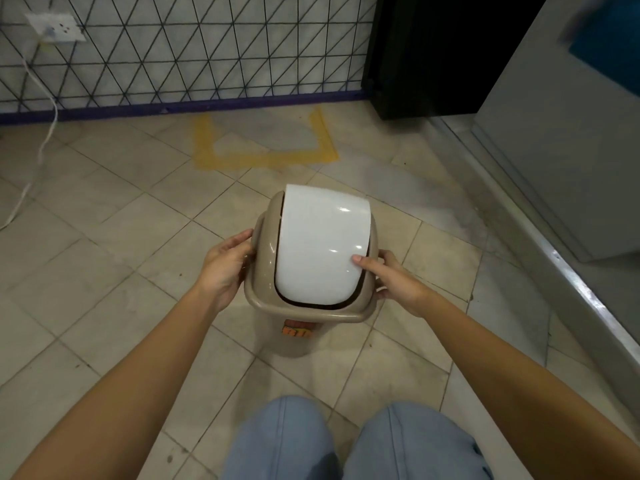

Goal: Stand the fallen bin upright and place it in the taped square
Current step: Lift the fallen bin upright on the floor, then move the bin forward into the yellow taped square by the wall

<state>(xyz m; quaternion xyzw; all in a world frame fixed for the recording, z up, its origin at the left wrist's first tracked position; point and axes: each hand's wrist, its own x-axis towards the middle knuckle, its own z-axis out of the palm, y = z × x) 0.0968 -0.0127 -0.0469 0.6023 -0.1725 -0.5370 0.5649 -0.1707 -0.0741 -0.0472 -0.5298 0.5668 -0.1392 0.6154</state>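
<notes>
Beige tiled floor (pixel 114 271) with dark grout lines, yellow taped square (pixel 263 147) marked on it near the wall, white cable (pixel 41 147) trailing across the tiles at left, pale stain beside the tape

Beige tiled floor (pixel 104 271), scuffed; wall panel with black triangular grid (pixel 207 46), purple base strip (pixel 173 107); white wall socket (pixel 57 27) upper left, white cable (pixel 43 140) trailing down to floor; black cabinet (pixel 433 53); grey unit (pixel 571 133) at right.
</notes>
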